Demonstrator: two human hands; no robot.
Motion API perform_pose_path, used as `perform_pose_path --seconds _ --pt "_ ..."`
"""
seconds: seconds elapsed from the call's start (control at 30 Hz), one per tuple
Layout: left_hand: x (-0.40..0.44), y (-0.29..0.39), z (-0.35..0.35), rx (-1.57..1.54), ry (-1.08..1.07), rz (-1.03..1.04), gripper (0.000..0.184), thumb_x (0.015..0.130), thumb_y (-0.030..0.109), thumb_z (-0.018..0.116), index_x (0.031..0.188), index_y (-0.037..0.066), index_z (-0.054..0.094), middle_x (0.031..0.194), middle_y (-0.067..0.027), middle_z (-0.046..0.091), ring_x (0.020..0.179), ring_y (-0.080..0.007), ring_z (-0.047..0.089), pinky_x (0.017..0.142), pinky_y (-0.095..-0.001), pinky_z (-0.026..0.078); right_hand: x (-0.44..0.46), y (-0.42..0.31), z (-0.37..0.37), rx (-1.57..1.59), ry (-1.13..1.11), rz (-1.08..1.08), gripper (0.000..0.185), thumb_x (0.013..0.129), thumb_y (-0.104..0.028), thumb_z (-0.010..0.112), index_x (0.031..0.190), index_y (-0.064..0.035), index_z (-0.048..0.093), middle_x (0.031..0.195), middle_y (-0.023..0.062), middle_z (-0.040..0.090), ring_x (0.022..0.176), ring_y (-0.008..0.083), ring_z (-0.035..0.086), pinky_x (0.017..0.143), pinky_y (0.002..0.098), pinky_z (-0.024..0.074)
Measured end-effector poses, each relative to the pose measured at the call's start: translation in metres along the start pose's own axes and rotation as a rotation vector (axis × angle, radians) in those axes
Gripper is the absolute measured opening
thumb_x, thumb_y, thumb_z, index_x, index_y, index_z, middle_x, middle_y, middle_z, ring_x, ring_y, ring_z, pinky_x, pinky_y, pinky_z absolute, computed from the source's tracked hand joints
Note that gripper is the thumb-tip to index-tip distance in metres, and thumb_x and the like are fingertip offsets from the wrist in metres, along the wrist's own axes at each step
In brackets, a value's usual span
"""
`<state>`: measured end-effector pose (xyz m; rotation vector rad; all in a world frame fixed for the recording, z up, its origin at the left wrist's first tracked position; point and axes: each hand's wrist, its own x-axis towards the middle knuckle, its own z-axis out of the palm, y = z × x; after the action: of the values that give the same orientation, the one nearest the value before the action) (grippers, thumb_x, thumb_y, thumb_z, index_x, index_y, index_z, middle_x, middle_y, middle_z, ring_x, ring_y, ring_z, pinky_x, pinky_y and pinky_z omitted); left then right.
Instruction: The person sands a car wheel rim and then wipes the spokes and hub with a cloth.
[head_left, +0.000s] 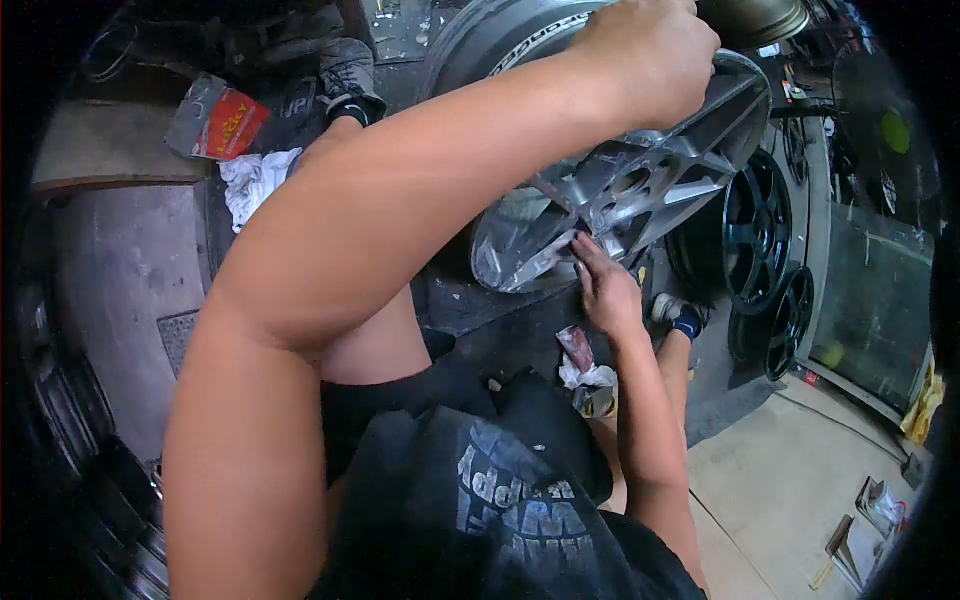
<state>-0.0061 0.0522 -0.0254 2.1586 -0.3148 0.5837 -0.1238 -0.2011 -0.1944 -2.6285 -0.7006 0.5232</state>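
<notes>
A bare silver alloy wheel (655, 205) with several spokes stands tilted before me, its surface scuffed grey. My left hand (655, 60) reaches across from the left and is closed at the wheel's upper edge; its fingertips are partly hidden. Lower down, my right hand (608, 288) touches a spoke near the wheel's lower edge with outstretched fingers, their tips darkened. I cannot make out anything between those fingers. Below the right hand, a reddish-brown folded piece (575, 348) lies beside crumpled white paper (588, 377).
Black wheels (757, 230) stand to the right, near a glass-fronted panel (870, 295). Another tyre or rim (480, 40) is behind the silver wheel. At the upper left are a red-and-clear packet (228, 122) and a white cloth (255, 185). A cable (835, 418) crosses the floor.
</notes>
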Motion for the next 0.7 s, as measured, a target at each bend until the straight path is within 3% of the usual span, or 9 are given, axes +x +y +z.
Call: perform_pose_path --seconds 0.13,0.33,0.47,0.53,0.6,0.63,0.7 --pt "-0.002 -0.002 0.005 0.019 0.065 0.024 0.018 0.094 0.014 0.062 0.095 -0.001 0.071 0.109 -0.0254 0.063 0.108 -0.0457 0.061 0.092 -0.0529 0.051 0.003 -0.005 0.0 0.03 -0.004 0.055 0.034 0.099 -0.012 0.058 0.132 -0.01 0.066 0.143 0.0111 0.061 0.123 0.0361 0.062 0.101 0.0426 0.0515" --pt "0.009 0.001 0.004 0.011 -0.04 -0.056 0.017 0.094 0.014 0.061 0.093 0.0 0.071 0.109 -0.0257 0.063 0.105 -0.0462 0.063 0.09 -0.0541 0.051 -0.017 -0.017 0.027 0.112 0.163 0.024 0.035 0.098 -0.01 0.061 0.133 -0.01 0.066 0.142 0.0126 0.062 0.123 0.0352 0.063 0.101 0.0426 0.0517" --pt "0.006 0.006 0.0 0.006 -0.044 -0.076 0.017 0.093 0.014 0.063 0.093 0.0 0.071 0.108 -0.0254 0.064 0.103 -0.0463 0.063 0.089 -0.0542 0.052 0.009 0.001 0.015 0.039 0.086 0.056 0.036 0.096 -0.011 0.061 0.131 -0.0132 0.067 0.135 0.0097 0.066 0.117 0.0355 0.065 0.098 0.0423 0.0538" --pt "0.007 0.005 0.001 -0.013 -0.073 -0.085 0.016 0.093 0.014 0.063 0.093 0.0 0.071 0.107 -0.0254 0.064 0.103 -0.0463 0.063 0.089 -0.0542 0.052 0.003 -0.004 0.037 0.134 0.29 -0.031 0.032 0.096 -0.012 0.062 0.128 -0.0115 0.068 0.133 0.0103 0.067 0.117 0.0365 0.065 0.097 0.0426 0.054" --pt "0.01 -0.004 0.016 0.034 0.009 0.02 0.016 0.092 0.013 0.064 0.092 -0.001 0.071 0.107 -0.0261 0.064 0.101 -0.0466 0.063 0.089 -0.0546 0.051 -0.022 -0.019 0.048 0.215 0.23 -0.098 0.033 0.096 -0.013 0.063 0.128 -0.0105 0.068 0.133 0.0125 0.067 0.117 0.0364 0.065 0.097 0.0424 0.0538" --pt "0.011 0.001 0.01 0.034 0.004 0.028 0.016 0.092 0.013 0.064 0.092 -0.001 0.071 0.107 -0.0261 0.064 0.101 -0.0466 0.063 0.089 -0.0546 0.051 -0.028 -0.029 0.042 0.201 0.083 -0.036 0.034 0.096 -0.014 0.063 0.13 -0.0107 0.068 0.132 0.0141 0.067 0.117 0.0364 0.066 0.098 0.0426 0.0532" --pt "0.005 0.008 0.003 -0.009 0.009 -0.001 0.016 0.091 0.013 0.065 0.093 -0.002 0.071 0.105 -0.0265 0.064 0.101 -0.0471 0.063 0.089 -0.0544 0.051 -0.019 -0.014 0.033 0.146 0.1 -0.024 0.034 0.096 -0.015 0.064 0.13 -0.0106 0.068 0.133 0.014 0.067 0.115 0.0368 0.066 0.098 0.0432 0.053"
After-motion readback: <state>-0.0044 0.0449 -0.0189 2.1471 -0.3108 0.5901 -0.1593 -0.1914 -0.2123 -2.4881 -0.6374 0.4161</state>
